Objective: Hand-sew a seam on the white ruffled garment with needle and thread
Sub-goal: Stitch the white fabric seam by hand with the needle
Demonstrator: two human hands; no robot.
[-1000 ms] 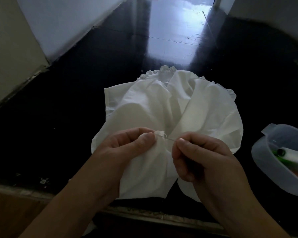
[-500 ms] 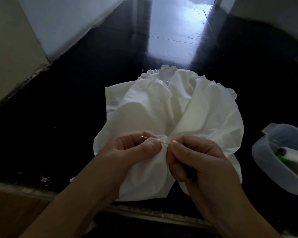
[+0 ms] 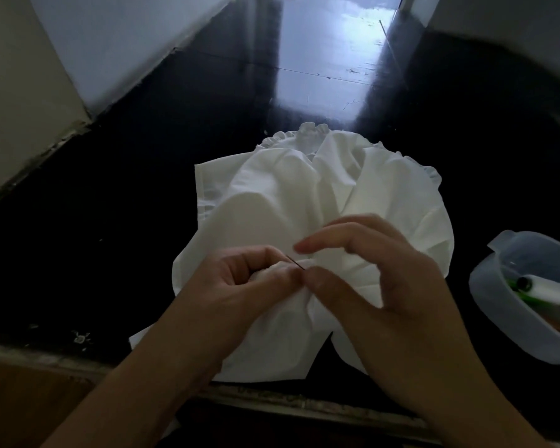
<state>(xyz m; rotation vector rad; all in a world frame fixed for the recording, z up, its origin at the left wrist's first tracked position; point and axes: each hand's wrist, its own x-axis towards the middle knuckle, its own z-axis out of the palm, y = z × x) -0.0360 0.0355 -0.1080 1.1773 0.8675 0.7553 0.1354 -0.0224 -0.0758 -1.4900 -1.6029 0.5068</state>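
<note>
Both hands work at the near edge of the black counter (image 3: 117,240). Left hand (image 3: 240,286) pinches a bunched fold of the white garment (image 3: 304,195), fingers curled. Right hand (image 3: 369,286) has fingers spread, thumb tip touching the needle (image 3: 295,262) stuck in that fold. Garment lies mid-counter, ruffles at far edge. Plastic tub (image 3: 498,302) with thread spool (image 3: 545,289) sits right.

A plain white ruffled cotton garment (image 3: 307,202) is lying on the glossy black countertop (image 3: 110,221); a translucent bluish plastic tub (image 3: 498,305) is holding a white thread spool (image 3: 545,291) and something green.
</note>
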